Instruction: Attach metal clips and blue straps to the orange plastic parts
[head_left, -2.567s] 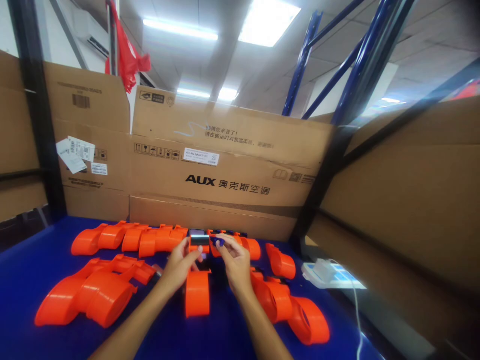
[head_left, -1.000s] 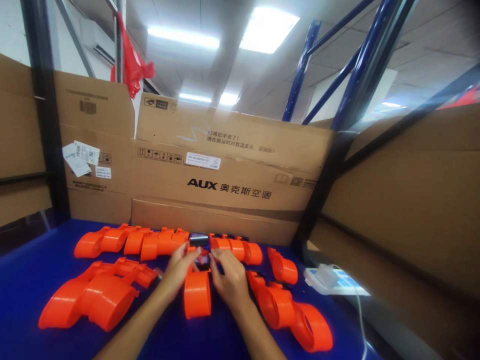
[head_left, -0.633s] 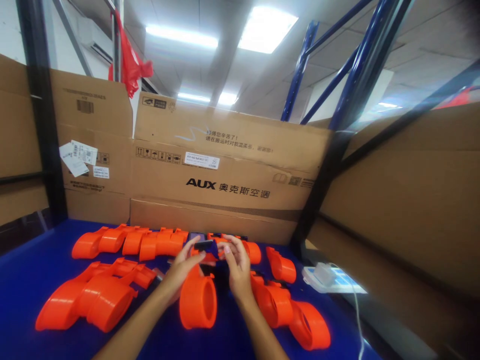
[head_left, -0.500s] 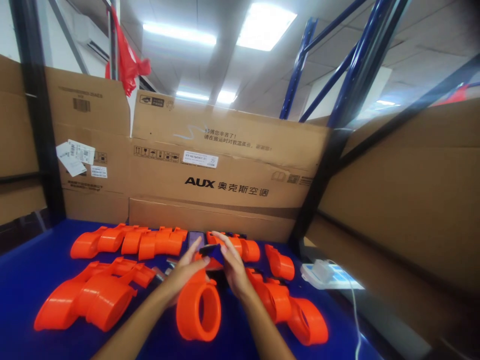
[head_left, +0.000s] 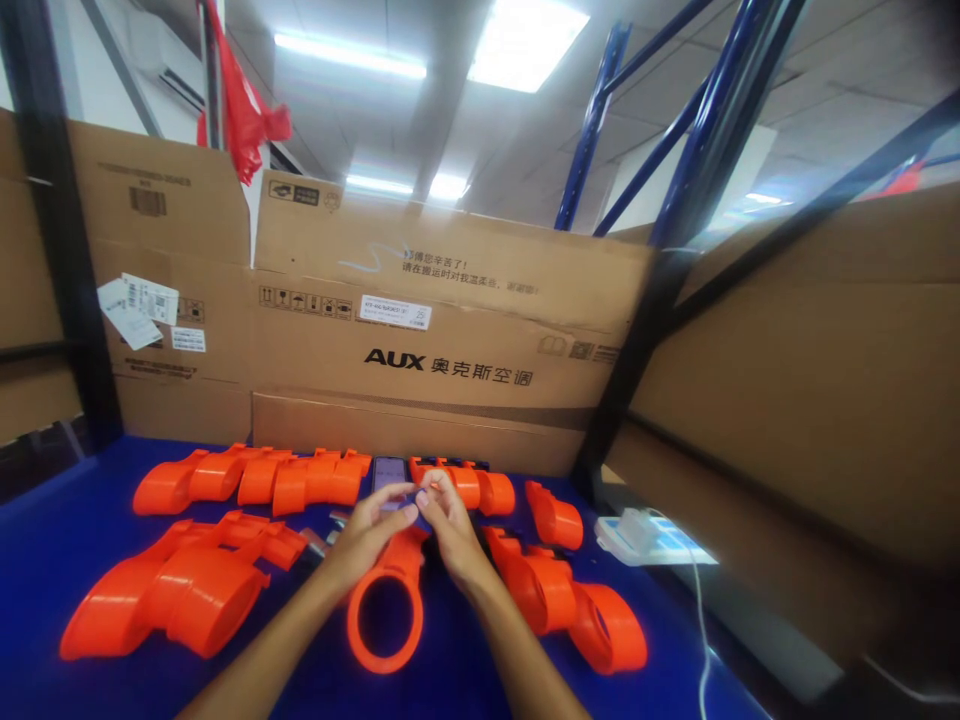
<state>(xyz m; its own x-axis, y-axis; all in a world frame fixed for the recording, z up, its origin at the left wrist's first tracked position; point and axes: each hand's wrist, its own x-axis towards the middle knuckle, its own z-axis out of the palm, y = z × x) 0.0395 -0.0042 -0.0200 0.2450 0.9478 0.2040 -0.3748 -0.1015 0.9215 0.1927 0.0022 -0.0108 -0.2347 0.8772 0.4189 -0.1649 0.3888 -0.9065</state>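
My left hand (head_left: 375,528) and my right hand (head_left: 451,535) meet in the middle, thumbs and fingertips closed together. Below them, an orange plastic ring part (head_left: 385,665) with a short arm tilts so that its round opening faces me. The arm runs up under my left hand. At its upper end, a small dark blue piece (head_left: 424,514) shows between my fingers, mostly covered; whether it is joined to the arm I cannot tell. Similar orange parts lie on both sides, a pair (head_left: 202,605) at left and others (head_left: 611,630) at right.
A blue tabletop (head_left: 300,680) carries rows of orange parts (head_left: 217,478) along the back. A phone (head_left: 390,472) rests behind my hands. At right sits a white power strip (head_left: 637,540) with a cable. Cardboard (head_left: 442,420) and dark posts (head_left: 622,380) enclose the table.
My hands have drawn closer, fingertips now together over the dark piece. The orange ring part has turned, its opening now facing me more squarely. The camera view has shifted slightly.
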